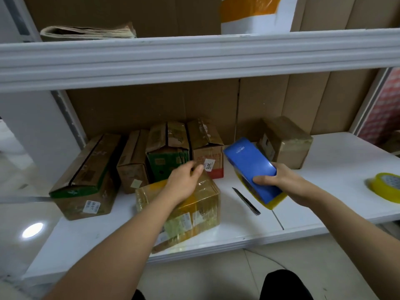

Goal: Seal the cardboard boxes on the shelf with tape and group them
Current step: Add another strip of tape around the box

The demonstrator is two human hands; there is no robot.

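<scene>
Here, right hand (279, 180) grips tape dispenser (251, 167), left hand (186, 180) on taped box (194, 208)

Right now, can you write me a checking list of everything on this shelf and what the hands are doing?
Surface: white shelf, boxes and tools on it.
Job's things: taped box at front; four boxes in a row behind it; lone box to the right.
Clutter: pen-like tool lying flat; tape roll at far right.
Grippers: left hand rests on taped box; right hand grips blue tape dispenser.
Cables: nothing seen.
Surroundings: upper shelf with folded paper; cardboard sheets along the back.
</scene>
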